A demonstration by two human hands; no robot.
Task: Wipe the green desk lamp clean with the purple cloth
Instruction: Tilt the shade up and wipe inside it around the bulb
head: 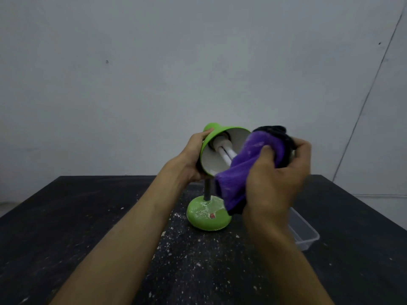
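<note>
The green desk lamp stands on the dark table, its round base [208,215] dusted with white powder. Its shade [212,137] is tilted so the white inside and the white bulb [225,154] face me. My left hand [193,158] grips the shade from the left. My right hand [278,172] is closed on the bunched purple cloth [240,170], which has a black side and presses against the bulb's tip and the shade's right rim. The cloth hides part of the bulb and the base's right edge.
The black table [66,216] carries white powder and crumbs scattered around the lamp base and towards me. A clear plastic container [305,233] lies to the right, partly behind my right wrist. A plain grey wall stands behind the table.
</note>
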